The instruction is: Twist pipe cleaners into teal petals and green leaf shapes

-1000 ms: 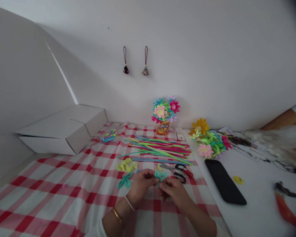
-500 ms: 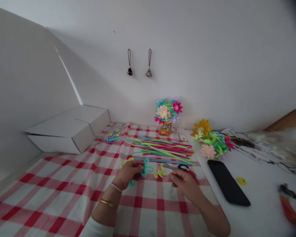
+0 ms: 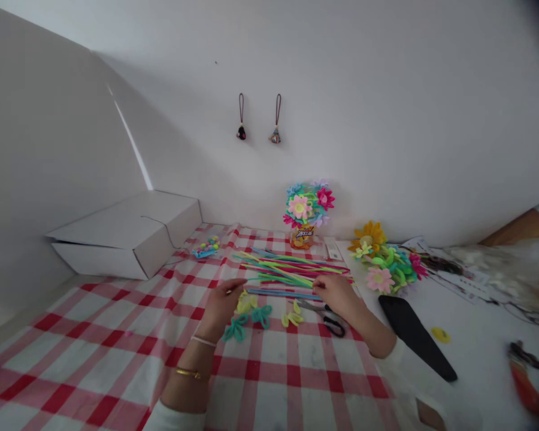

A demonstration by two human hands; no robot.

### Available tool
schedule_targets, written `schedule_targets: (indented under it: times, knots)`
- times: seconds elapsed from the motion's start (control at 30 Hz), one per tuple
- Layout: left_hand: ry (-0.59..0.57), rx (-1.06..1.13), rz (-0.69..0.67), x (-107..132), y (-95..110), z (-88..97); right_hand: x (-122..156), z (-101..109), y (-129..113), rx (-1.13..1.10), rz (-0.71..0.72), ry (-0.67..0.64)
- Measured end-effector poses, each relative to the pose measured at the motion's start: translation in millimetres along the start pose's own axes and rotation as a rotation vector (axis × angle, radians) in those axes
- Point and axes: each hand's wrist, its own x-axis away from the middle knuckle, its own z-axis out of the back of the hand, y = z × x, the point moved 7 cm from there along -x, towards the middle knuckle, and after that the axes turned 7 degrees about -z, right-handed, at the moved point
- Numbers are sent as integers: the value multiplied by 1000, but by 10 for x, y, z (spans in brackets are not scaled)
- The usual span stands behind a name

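One head-worn view looks forward and down from the person's own place, at 6 o'clock of the bench (image 3: pixel 480 371). It faces the wall (image 3: pixel 363 120) at 12, farther off, and is wide enough to take in the box (image 3: pixel 117 233) at 9 and pliers (image 3: pixel 527 380) at 4. The stems (image 3: pixel 291 269) lie mid-distance, towards 5.

Left fingers (image 3: pixel 236 283) and right fingers (image 3: pixel 322 284) adjoin coloured stems (image 3: pixel 287 270).

In the frame, the box (image 3: pixel 126 236) sits at left; at centre lie the stems (image 3: pixel 291 268), the vase (image 3: pixel 302 236) behind, the loops (image 3: pixel 236 328) and scissors (image 3: pixel 326 309) before them. At right, the bouquet (image 3: pixel 387 263) lies behind the phone (image 3: pixel 417 337), the pliers (image 3: pixel 524 378) at lower right.
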Motion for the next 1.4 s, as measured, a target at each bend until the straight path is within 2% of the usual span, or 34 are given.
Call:
schedule_targets:
  times: [0.13,0.27,0.53,0.83,0.97,1.23,1.3,1.4]
  knots:
    - [219,214,-66,-35,74,157,-234,-155,-99,118,-24,9]
    - [298,353,-77,-8,53,156,-397,-283,-136,208,-60,9]
    - [315,493,-76,48,72,100,-566,-452,-100,321,-69,-53]
    - [362,593,-50,31,12,130,-735,-237,129,313,-100,11]
    - [381,629,-65,35,27,141,-787,-270,64,312,-82,4]
    - [400,643,-54,39,3,138,-831,-547,-144,287,-31,-23]
    - [399,641,-50,36,-3,137,-850,-532,-147,253,-21,-14]
    - [393,639,-37,33,-19,124,-906,-392,-105,179,-14,16]
